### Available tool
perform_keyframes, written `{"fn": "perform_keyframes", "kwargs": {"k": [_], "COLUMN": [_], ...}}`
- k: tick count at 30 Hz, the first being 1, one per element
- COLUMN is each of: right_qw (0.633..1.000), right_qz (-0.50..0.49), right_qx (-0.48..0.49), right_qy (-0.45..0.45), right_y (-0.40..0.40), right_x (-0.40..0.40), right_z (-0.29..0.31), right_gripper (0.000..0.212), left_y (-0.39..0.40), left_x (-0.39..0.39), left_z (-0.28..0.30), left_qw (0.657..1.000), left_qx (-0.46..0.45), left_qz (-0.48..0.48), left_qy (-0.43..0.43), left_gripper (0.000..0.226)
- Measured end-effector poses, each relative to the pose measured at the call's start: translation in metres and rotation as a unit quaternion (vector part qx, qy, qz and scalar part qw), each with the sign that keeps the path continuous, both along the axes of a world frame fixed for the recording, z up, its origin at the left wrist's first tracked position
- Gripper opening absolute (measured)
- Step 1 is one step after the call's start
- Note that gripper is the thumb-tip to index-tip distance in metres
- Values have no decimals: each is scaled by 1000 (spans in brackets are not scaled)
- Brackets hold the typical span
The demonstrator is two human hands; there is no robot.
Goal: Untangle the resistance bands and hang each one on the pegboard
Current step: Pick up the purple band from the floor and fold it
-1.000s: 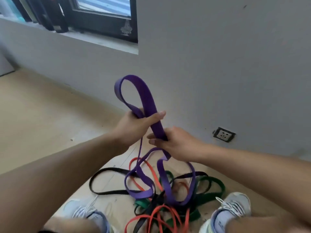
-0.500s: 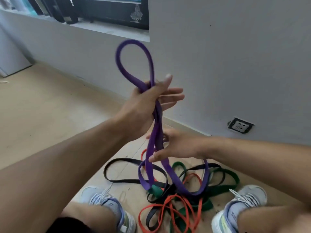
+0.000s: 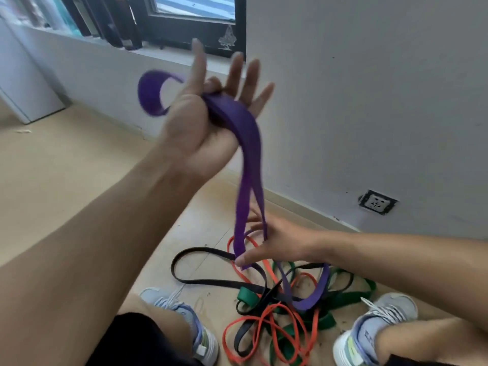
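Purple band (image 3: pixel 245 133) is half lifted, draped over the raised left hand (image 3: pixel 208 122), thumb pinching it; right hand (image 3: pixel 274 241) fingers spread on its strands. Pile (image 3: pixel 277 307) still knotted on floor, none hung.

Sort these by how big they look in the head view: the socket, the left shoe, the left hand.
1. left hand, though it is near the camera, so it looks extra big
2. left shoe, partly hidden by the leg
3. socket
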State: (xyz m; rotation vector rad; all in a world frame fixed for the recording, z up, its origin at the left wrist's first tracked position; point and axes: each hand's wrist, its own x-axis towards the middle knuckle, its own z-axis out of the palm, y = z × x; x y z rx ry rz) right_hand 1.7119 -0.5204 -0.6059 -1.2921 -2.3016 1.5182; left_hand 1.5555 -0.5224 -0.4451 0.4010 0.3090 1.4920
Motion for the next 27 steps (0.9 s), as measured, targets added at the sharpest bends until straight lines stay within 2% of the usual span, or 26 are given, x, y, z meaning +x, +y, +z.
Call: {"fn": "perform_keyframes", "kwargs": {"k": [1, 2, 4, 5, 8, 9, 10, 11, 12, 13, 14, 15, 16, 17, 19, 20, 21, 24, 26, 27], "right_qw": [1000, 999, 998, 998, 994, 991, 985, 979, 972, 967, 963, 961, 961, 963, 966, 965, 964, 962, 956, 954], "right_qz": [-11, -23, -40, -50, -102, -130, -160, -188, -211, -224, -228, -223, -211, -194, -147, -125, -107, -88, -83, -83], "right_qx": [14, 13, 11, 14, 27, 38, 56, 79, 101, 122, 142, 160, 175, 186, 213, 229, 242, 256, 273, 281], "right_qy": [9, 21, 43, 45, -7, -17, -18, -12, 1, 13, 24, 33, 39, 36, 13, 2, 1, 39, 62, 67], "right_y": [-2, -2, -2, -1, 15, 21, 29, 35, 40, 43, 46, 47, 45, 43, 34, 30, 25, 15, 12, 10], "right_x": [-5, -9, -15, -15, 4, 15, 26, 36, 43, 49, 51, 52, 51, 49, 42, 39, 36, 29, 27, 28], "right_z": [-1, -2, -6, -7, -4, -1, 2, 6, 12, 17, 22, 28, 34, 41, 50, 52, 55, 63, 67, 69], "right_gripper": [108, 100, 51, 35, 34, 38, 41, 44, 44, 42, 40, 38, 36, 34, 31, 29, 29, 30, 33, 36], "left_y": [-4, -7, -9, -5, 18, 27, 34, 37, 35, 28, 20, 15, 9, 8, 11, 11, 10, 3, 3, 3], "left_x": [12, 21, 27, 22, -17, -37, -57, -75, -89, -100, -105, -106, -101, -91, -71, -58, -46, -19, -10, -8], "left_z": [3, 5, 8, 9, -4, -17, -36, -57, -81, -103, -119, -128, -128, -122, -103, -91, -84, -79, -84, -84], "left_qw": [1000, 999, 998, 999, 992, 983, 970, 949, 909, 835, 729, 622, 550, 537, 608, 644, 665, 653, 662, 655], "left_qx": [12, 21, 25, 17, -74, -125, -179, -239, -301, -344, -353, -331, -281, -219, -111, -63, -17, 67, 84, 88], "left_qz": [-22, -34, -30, -13, 104, 137, 151, 130, 61, -52, -170, -251, -280, -257, -173, -149, -140, -165, -192, -204], "left_qy": [16, 27, 39, 33, -13, 9, 65, 159, 282, 427, 561, 664, 735, 773, 767, 748, 733, 736, 720, 722], "left_gripper": [48, 47, 46, 46, 48, 48, 47, 48, 51, 63, 77, 83, 76, 63, 56, 63, 73, 104, 104, 98]}}
